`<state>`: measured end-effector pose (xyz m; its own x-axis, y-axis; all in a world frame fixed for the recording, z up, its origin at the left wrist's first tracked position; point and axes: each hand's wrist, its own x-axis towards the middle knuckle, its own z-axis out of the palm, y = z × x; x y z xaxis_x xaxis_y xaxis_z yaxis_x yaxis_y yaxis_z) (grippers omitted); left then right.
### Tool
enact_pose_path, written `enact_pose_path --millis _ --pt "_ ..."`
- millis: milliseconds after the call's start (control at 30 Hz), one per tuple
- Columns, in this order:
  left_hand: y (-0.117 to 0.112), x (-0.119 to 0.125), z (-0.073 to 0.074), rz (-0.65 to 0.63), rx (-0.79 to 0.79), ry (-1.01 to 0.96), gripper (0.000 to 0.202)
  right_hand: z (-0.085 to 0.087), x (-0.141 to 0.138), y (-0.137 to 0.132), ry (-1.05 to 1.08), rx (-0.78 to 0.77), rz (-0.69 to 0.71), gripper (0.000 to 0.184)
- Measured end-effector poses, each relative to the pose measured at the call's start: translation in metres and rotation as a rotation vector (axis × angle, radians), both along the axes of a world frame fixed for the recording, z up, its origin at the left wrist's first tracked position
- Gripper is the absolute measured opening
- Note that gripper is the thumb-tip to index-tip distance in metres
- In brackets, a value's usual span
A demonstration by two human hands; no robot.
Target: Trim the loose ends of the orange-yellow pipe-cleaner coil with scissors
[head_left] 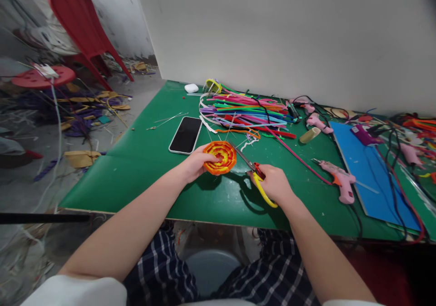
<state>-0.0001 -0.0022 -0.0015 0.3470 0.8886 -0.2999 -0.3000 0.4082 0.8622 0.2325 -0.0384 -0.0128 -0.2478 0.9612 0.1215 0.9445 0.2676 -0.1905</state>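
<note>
My left hand [198, 164] pinches the left edge of a round woven disc [221, 158] made of orange, red and yellow pipe cleaners in rings. Thin wire ends stick out from its far edge. In my right hand [271, 182] is a pair of scissors [260, 190] with yellow and red handles. The blades point up and left, with their tips at the disc's upper right edge. Whether the blades touch a wire I cannot tell. A smartphone [185, 135] lies on the green table [143, 160], just beyond my left hand.
A pile of coloured pipe cleaners [248, 110] lies at the table's back. To the right are a pink glue gun [340, 181], a blue board [366, 174] and tangled black cords. A white earphone case [191, 88] sits at the back left. A red chair [80, 22] stands beyond the table.
</note>
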Motion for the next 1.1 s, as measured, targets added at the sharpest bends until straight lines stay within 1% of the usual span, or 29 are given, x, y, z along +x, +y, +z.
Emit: enact_pose_path --millis 167,600,767,933,1100 --pt "-0.001 0.000 0.000 -0.010 -0.012 -0.018 0.036 -0.001 0.000 -0.001 0.005 0.003 0.007 0.035" --pt "0.000 -0.002 0.009 -0.031 -0.073 0.039 0.034 -0.001 0.000 0.000 0.017 -0.019 0.000 0.036" --pt "-0.002 -0.002 0.012 -0.062 -0.072 0.032 0.033 -0.002 0.000 0.000 0.017 -0.017 0.003 0.037" --pt "-0.001 -0.003 0.012 -0.096 -0.053 0.032 0.034 -0.002 0.001 -0.001 0.020 -0.017 0.005 0.037" --pt "-0.001 -0.004 0.012 -0.084 -0.070 0.038 0.036 -0.002 0.001 -0.001 0.007 -0.017 0.013 0.038"
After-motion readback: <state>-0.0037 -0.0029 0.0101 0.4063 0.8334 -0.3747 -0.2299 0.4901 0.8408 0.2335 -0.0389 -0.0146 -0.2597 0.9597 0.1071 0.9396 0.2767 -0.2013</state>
